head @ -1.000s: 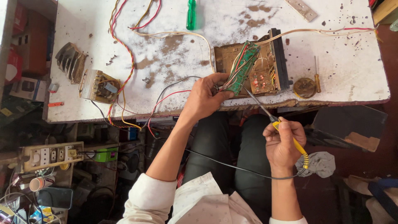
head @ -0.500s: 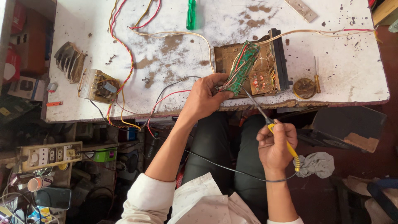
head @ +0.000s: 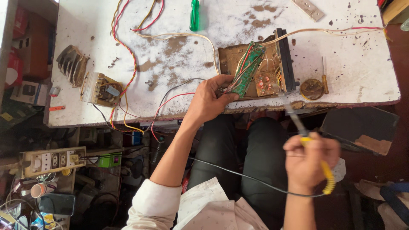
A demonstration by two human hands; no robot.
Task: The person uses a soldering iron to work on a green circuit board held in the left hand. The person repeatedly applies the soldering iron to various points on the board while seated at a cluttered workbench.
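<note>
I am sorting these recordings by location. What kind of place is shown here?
Probably a small electronics repair workshop. On the worn white workbench, the left hand grips a green circuit board by an opened device, the right hand holds a soldering iron, and a transformer trails loose wires.

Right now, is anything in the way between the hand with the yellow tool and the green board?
Nothing visible blocks it. The right hand holds the soldering iron below the table edge; its tip points up toward the green circuit board, which the left hand holds.
</note>
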